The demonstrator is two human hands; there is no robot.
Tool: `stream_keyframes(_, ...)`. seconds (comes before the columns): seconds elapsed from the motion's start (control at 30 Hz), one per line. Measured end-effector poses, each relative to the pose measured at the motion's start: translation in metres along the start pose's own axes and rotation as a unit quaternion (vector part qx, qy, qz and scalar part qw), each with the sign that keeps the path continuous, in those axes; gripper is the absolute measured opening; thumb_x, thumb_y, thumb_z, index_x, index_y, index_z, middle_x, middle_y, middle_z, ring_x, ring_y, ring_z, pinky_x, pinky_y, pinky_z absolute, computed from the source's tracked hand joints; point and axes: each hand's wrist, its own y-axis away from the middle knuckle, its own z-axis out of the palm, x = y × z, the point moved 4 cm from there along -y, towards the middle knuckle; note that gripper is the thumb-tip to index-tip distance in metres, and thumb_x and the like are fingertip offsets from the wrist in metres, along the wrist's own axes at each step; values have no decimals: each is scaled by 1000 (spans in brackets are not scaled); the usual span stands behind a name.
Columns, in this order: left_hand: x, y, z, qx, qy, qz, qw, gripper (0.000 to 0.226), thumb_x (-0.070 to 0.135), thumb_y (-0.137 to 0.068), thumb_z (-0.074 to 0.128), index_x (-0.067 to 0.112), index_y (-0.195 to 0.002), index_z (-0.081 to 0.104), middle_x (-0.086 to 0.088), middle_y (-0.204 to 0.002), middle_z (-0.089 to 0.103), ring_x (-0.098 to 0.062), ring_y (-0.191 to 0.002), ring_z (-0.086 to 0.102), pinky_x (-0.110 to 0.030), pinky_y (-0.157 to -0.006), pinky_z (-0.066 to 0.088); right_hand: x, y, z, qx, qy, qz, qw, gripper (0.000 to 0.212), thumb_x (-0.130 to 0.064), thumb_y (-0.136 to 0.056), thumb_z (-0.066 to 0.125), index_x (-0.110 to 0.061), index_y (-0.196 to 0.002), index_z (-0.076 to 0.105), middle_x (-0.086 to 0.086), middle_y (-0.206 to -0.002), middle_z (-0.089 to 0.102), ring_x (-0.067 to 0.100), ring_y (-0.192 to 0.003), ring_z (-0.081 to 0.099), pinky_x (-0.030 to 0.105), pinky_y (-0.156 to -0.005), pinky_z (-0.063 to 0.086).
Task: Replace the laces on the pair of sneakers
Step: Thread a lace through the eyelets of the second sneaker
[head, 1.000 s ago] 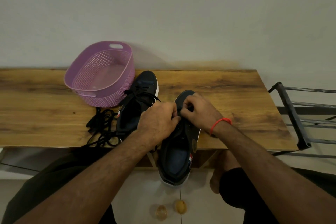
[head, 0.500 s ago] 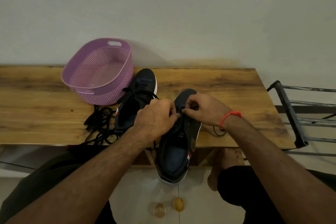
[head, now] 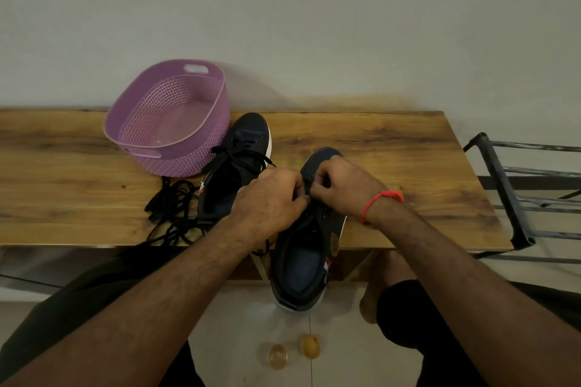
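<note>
Two dark sneakers lie on a wooden table (head: 393,148). The near sneaker (head: 309,245) hangs heel-first over the table's front edge. Above its eyelets my left hand (head: 270,201) and my right hand (head: 342,188) meet, fingers curled, both pinching a thin black lace (head: 309,187) near the toe end. The far sneaker (head: 239,166) lies to the left, black lace loosely threaded at its front. A tangle of loose black laces (head: 171,214) sits left of it near the table edge.
A purple perforated basket (head: 169,122) stands at the back left, touching the far sneaker's toe. A dark metal rack (head: 515,195) stands off the table's right end. Two small round yellowish things (head: 294,352) lie on the floor between my knees.
My right hand has shifted slightly to the right and turned, and the view has moved a little. The hands stay together over the near sneaker's front eyelets.
</note>
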Motion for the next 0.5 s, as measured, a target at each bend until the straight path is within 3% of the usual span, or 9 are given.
stream_keyframes(0.1, 3, 2, 0, 21, -24, 15, 999, 13, 47, -95, 62, 36, -91, 55, 10, -104, 59, -7, -87, 56, -23, -57, 36, 0, 0, 1, 31, -93, 2, 995, 13, -29, -91, 64, -20, -81, 63, -7, -80, 59, 5, -71, 55, 19, -58, 41)
stream_keyframes(0.23, 0, 1, -2, 5, -20, 0, 1000, 16, 51, -94, 61, 37, -90, 54, 10, -106, 56, -8, -89, 55, -24, -57, 32, 4, -3, 0, 37, -170, 13, 985, 9, -27, -94, 62, -19, -90, 64, -6, -85, 63, 7, -79, 59, 21, -64, 44)
stream_keyframes(0.33, -6, -2, -6, -10, 11, -23, 1000, 16, 52, -96, 58, 37, -91, 55, 9, -109, 59, -9, -90, 58, -28, -64, 44, 13, -5, -7, 31, -181, 21, 983, 6, -26, -97, 57, -25, -95, 63, -8, -91, 62, 8, -85, 58, 21, -67, 45)
stream_keyframes(0.4, -7, -3, -9, -5, 24, -35, 999, 14, 49, -97, 56, 37, -91, 54, 8, -109, 61, -12, -92, 60, -36, -74, 51, 21, -4, -12, 29, -167, 17, 985, 15, -20, -101, 51, -26, -108, 63, -7, -103, 59, 9, -95, 55, 21, -76, 46)
stream_keyframes(0.5, -7, -2, -16, 20, 23, -36, 999, 10, 45, -97, 55, 36, -92, 54, 7, -107, 62, -14, -91, 61, -38, -74, 51, 29, -2, -9, -1, -120, 1, 993, 31, -12, -103, 45, -22, -128, 60, -3, -125, 49, 9, -114, 47, 23, -97, 41)
